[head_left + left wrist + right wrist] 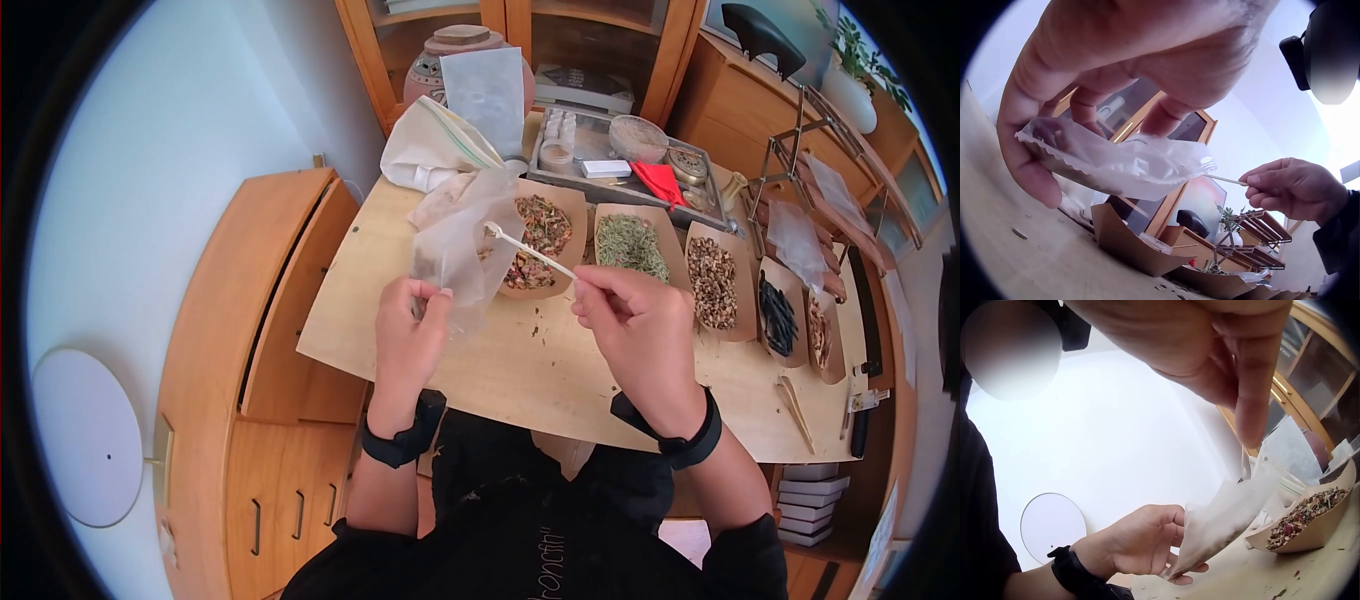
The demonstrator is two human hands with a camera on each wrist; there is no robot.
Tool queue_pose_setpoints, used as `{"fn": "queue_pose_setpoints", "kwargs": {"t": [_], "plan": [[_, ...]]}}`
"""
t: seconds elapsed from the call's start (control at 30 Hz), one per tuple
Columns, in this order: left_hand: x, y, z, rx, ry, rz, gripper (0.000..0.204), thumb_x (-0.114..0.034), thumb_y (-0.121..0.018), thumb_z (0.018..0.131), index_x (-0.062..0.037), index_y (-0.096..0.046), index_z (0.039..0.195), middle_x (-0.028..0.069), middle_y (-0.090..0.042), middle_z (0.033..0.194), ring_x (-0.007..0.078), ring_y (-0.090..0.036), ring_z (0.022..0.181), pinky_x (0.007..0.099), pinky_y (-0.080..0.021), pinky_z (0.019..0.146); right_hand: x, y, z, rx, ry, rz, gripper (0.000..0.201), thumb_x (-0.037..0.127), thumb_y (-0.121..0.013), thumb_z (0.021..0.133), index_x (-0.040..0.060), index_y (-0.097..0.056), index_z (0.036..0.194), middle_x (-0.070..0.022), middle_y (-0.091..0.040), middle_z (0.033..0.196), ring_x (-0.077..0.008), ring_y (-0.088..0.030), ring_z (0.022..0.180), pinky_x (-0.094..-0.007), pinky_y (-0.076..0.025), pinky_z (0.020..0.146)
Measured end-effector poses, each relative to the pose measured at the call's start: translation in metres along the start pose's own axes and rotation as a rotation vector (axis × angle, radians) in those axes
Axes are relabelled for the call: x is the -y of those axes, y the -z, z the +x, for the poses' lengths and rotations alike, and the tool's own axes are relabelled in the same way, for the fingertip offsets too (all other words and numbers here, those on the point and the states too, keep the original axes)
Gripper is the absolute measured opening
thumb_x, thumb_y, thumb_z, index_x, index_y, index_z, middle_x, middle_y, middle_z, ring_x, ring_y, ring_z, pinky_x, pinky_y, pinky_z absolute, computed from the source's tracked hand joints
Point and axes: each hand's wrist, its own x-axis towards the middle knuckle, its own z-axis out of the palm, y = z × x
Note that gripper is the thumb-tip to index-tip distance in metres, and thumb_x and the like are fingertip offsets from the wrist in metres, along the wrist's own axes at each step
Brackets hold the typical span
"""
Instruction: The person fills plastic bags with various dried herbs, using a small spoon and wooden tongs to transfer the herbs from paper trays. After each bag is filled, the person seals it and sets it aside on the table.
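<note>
My left hand [412,325] pinches the lower part of a translucent white pouch [455,250] between fingers and thumb. In the left wrist view, dark reddish bits show through the closed end of the pouch [1110,159]. My right hand [640,315] pinches the handle end of a thin, pale spoon [535,253]. The spoon's bowl overlaps the pouch in the head view, and the left wrist view shows its handle meeting the pouch's mouth. Just behind sits a paper tray of mixed dried petals and herbs [545,228].
To the right stand paper trays of green herb [632,245], brown chunks [713,285], black pieces [776,318] and brown slices [820,335]. Wooden tongs [795,415] lie near the right edge. Behind are a grey tray [720,170] of containers, a cream cloth bag [435,145] and a folding rack [830,130].
</note>
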Motion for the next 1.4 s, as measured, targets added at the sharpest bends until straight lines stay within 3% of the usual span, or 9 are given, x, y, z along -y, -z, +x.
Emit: {"fn": "queue_pose_setpoints", "kwargs": {"t": [0.2, 0.37, 0.43, 0.73, 0.87, 0.97, 1.07, 1.13, 1.4], "plan": [[-0.01, 0.006, 0.0, 0.075, 0.165, -0.1, 0.018, -0.017, -0.064, 0.084, -0.0008, -0.058, 0.087, 0.009, -0.057, 0.086, 0.013, -0.054, 0.074, 0.0294, -0.045, 0.065, -0.006, 0.014, 0.007, -0.156, -0.21, 0.112, 0.008, 0.002, -0.064, 0.081, -0.0037, -0.068, 0.086, -0.0149, -0.065, 0.064, -0.0199, -0.066, 0.056, -0.0296, -0.05, 0.054], [0.003, 0.017, 0.005, 0.216, 0.265, -0.4, 0.015, -0.02, -0.056, 0.09, -0.0065, -0.057, 0.096, 0.0022, -0.06, 0.083, 0.0106, -0.058, 0.067, 0.0256, -0.044, 0.055, -0.034, 0.014, 0.006, 0.01, -0.293, -0.107, 0.01, 0.003, -0.062, 0.08, -0.0047, -0.068, 0.08, -0.0156, -0.065, 0.063, -0.0209, -0.066, 0.054, -0.0294, -0.051, 0.056], [-0.015, 0.017, 0.0, 0.251, 0.342, -0.559, 0.022, -0.026, -0.051, 0.091, -0.0073, -0.054, 0.104, 0.007, -0.06, 0.1, 0.0183, -0.062, 0.089, 0.0344, -0.051, 0.068, -0.037, 0.01, 0.006, 0.038, -0.295, -0.127, 0.01, 0.003, -0.062, 0.08, -0.0051, -0.068, 0.08, -0.0151, -0.065, 0.062, -0.0204, -0.066, 0.055, -0.029, -0.051, 0.055], [-0.028, 0.029, -0.005, 0.405, 0.376, -0.967, 0.03, -0.03, -0.048, 0.092, -0.006, -0.048, 0.11, 0.0112, -0.056, 0.112, 0.0262, -0.06, 0.101, 0.044, -0.054, 0.077, -0.053, -0.017, 0.006, 0.166, -0.621, 0.32, 0.015, 0.002, -0.06, 0.087, -0.0115, -0.065, 0.09, -0.0147, -0.067, 0.075, -0.0186, -0.068, 0.061, -0.0264, -0.058, 0.056], [-0.033, 0.03, -0.003, 0.414, 0.336, -0.977, 0.03, -0.03, -0.047, 0.092, -0.0067, -0.048, 0.111, 0.0119, -0.055, 0.113, 0.0271, -0.059, 0.103, 0.0456, -0.054, 0.078, -0.051, -0.021, 0.007, 0.14, -0.736, 0.601, 0.015, 0.004, -0.059, 0.091, -0.0093, -0.064, 0.094, -0.0158, -0.067, 0.081, -0.02, -0.069, 0.069, -0.0277, -0.059, 0.063], [-0.017, 0.026, 0.002, 0.233, 0.315, -0.777, 0.04, -0.032, -0.042, 0.094, -0.0014, -0.05, 0.119, 0.0111, -0.059, 0.111, 0.0239, -0.06, 0.097, 0.0402, -0.053, 0.074, -0.053, -0.022, 0.005, 0.129, -0.752, 0.652, 0.016, 0.006, -0.058, 0.092, -0.0088, -0.063, 0.095, -0.0162, -0.067, 0.084, -0.0205, -0.069, 0.072, -0.0284, -0.059, 0.067], [-0.007, 0.026, 0.006, 0.184, 0.223, -0.463, 0.027, -0.026, -0.049, 0.093, -0.0035, -0.055, 0.105, 0.0053, -0.061, 0.09, 0.0136, -0.059, 0.075, 0.0318, -0.05, 0.063, -0.056, -0.021, 0.003, 0.113, -0.755, 0.669, 0.017, 0.007, -0.058, 0.093, -0.0091, -0.063, 0.095, -0.0162, -0.067, 0.084, -0.0206, -0.069, 0.073, -0.0289, -0.059, 0.068], [-0.014, 0.02, 0.002, 0.054, 0.187, -0.404, 0.015, -0.018, -0.06, 0.089, -0.0041, -0.057, 0.092, -0.0015, -0.056, 0.07, 0.0042, -0.048, 0.055, 0.0212, -0.036, 0.049, -0.056, -0.019, 0.003, 0.11, -0.752, 0.678, 0.017, 0.007, -0.058, 0.093, -0.0089, -0.063, 0.096, -0.016, -0.067, 0.085, -0.0205, -0.069, 0.073, -0.0288, -0.059, 0.069], [0.002, 0.007, 0.005, 0.013, 0.103, -0.175, 0.019, -0.019, -0.064, 0.086, -0.0013, -0.058, 0.087, 0.0031, -0.056, 0.074, 0.0071, -0.048, 0.057, 0.0237, -0.038, 0.051, -0.048, -0.011, 0.002, 0.045, -0.749, 0.722, 0.017, 0.002, -0.056, 0.092, -0.0136, -0.061, 0.095, -0.0184, -0.066, 0.085, -0.0234, -0.069, 0.072, -0.0292, -0.06, 0.068]]}}
